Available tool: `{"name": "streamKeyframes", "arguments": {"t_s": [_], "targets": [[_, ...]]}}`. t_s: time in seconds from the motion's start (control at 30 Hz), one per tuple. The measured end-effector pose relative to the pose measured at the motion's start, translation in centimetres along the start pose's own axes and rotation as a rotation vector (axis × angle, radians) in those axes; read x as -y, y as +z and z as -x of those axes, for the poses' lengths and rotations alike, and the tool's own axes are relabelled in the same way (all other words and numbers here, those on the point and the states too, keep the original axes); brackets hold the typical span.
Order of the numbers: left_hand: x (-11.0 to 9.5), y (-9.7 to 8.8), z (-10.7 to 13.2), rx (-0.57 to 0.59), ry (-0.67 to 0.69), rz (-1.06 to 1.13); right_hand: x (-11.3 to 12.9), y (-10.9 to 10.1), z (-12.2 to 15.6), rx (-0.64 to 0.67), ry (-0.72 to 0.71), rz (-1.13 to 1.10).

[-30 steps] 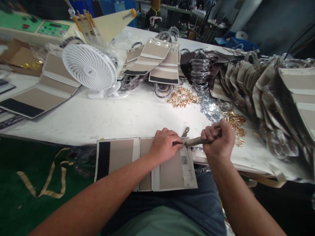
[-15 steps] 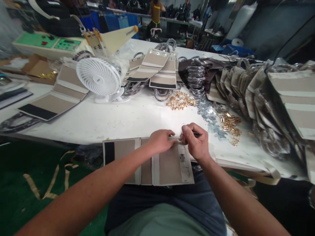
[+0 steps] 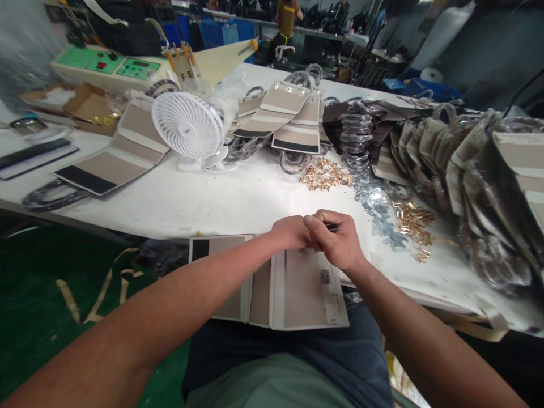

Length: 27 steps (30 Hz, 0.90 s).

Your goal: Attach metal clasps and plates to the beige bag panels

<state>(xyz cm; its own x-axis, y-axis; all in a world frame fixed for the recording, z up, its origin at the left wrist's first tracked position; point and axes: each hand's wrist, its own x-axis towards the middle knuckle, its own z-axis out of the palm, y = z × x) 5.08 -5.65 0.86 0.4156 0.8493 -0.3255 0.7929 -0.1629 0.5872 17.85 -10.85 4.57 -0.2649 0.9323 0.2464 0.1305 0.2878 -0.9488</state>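
Note:
A flat beige and white bag panel with a black band at its left end lies across my lap and the table's front edge. My left hand is curled shut and presses on the panel's top edge. My right hand is closed right beside it, touching it, with a dark slim tool showing under its fingers. What the fingertips pinch between the two hands is hidden.
On the white table stand a white desk fan, piles of gold fittings and silver fittings, stacked panels, wrapped handles and a row of bags at right. A green-topped machine sits far left.
My right hand has left its fist grip on the grey-handled tool at the right and come in against my left hand. The view has swung a little left.

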Motion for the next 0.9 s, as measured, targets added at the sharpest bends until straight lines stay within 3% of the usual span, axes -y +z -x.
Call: {"name": "streamKeyframes", "arguments": {"t_s": [0.13,0.27,0.43,0.57,0.73,0.9], "targets": [[0.4,0.1,-0.1,0.042,-0.027,-0.068,-0.8,-0.5,0.3,0.067,-0.011,0.069],[0.9,0.4,0.2,0.025,-0.058,-0.041,-0.8,-1.5,0.6,-0.047,-0.008,-0.08],[1.0,0.4,0.2,-0.006,-0.062,-0.008,-0.4,-1.3,0.9,-0.263,-0.111,-0.266],[0.9,0.3,0.2,0.006,-0.061,-0.006,-0.7,-1.0,1.0,-0.275,-0.028,-0.206],[1.0,0.3,0.1,-0.007,-0.082,0.015,0.4,-1.8,0.9,-0.344,-0.13,-0.268],[0.6,0.2,0.4,0.008,-0.075,-0.019,-1.8,-1.1,1.8,-0.33,-0.058,-0.248]]}}
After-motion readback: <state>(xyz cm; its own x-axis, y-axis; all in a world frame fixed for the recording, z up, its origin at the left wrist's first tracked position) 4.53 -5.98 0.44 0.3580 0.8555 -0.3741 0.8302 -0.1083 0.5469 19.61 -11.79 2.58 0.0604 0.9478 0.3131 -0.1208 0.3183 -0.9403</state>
